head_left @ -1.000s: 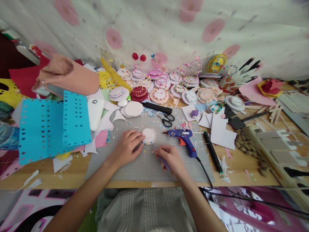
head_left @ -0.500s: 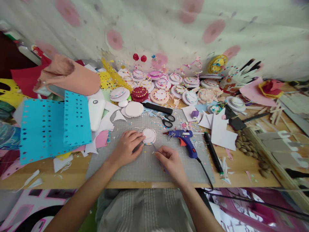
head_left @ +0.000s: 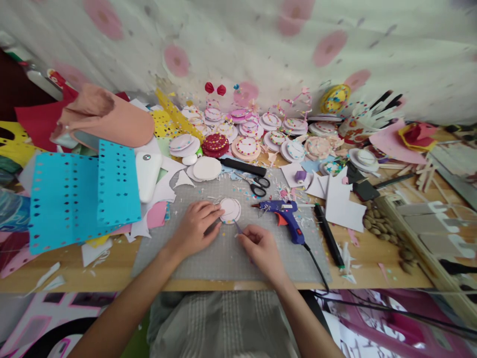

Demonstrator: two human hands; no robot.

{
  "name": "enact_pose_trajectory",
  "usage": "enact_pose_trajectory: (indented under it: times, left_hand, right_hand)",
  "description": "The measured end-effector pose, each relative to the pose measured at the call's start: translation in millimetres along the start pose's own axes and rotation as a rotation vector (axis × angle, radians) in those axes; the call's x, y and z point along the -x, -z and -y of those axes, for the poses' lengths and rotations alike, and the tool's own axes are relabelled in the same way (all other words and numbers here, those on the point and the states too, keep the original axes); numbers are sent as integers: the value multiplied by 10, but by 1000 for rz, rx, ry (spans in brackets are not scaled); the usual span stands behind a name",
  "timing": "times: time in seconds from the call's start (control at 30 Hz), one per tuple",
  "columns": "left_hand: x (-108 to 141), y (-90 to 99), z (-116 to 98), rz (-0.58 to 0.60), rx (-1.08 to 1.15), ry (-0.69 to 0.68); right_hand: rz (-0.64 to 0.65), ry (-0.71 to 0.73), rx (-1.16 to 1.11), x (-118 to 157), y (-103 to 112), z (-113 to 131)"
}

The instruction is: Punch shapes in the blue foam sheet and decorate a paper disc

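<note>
My left hand rests on the mat with its fingertips on the left edge of a small round white paper piece, holding it. This piece has layered circles, with tiny coloured dots along its lower rim. In my right hand a thin pointed tool is pinched between thumb and fingers. Its tip points at the lower edge of the white piece; most of the tool is hidden by the hand, so I cannot tell its exact kind. A blue glue gun lies just right of the paper piece.
The grey cutting mat holds scraps, scissors and a black pen-like stick. Several decorated paper hats stand behind. Blue dotted sheets and a white device lie left; a black-handled cutter lies right.
The tool in my right hand has shifted slightly, its tip still near the lower rim of the white piece. My left hand stays in place.
</note>
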State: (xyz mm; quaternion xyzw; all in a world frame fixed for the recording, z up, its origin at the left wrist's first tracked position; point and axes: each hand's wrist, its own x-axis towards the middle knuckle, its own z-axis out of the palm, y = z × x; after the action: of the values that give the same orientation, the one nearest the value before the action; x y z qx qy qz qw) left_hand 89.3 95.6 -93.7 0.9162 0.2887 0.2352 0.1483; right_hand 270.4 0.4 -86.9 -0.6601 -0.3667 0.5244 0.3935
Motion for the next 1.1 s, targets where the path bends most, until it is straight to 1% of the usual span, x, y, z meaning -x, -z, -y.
enact_pose_trajectory:
  times: [0.17, 0.37, 0.57, 0.73, 0.97, 1.1]
  left_hand:
    - [-12, 6, -11, -8, 1, -9]
    - [-14, 3, -1, -2, 0, -4]
    - [-10, 4, -5, 2, 12, 5]
    - [-5, -5, 7, 6, -2, -2]
    - [-8, -5, 8, 2, 9, -1]
    - [-3, -1, 9, 4, 15, 5]
  right_hand:
    - [0, -16, 2, 0, -1, 13]
    - [-6, -34, -48, 26, 0, 48]
    - [-8, 9, 15, 1, -20, 15]
    - [-9, 12, 38, -9, -15, 1]
    - [28, -29, -37, 2, 15, 41]
    - [37, -29, -24, -19, 14, 30]
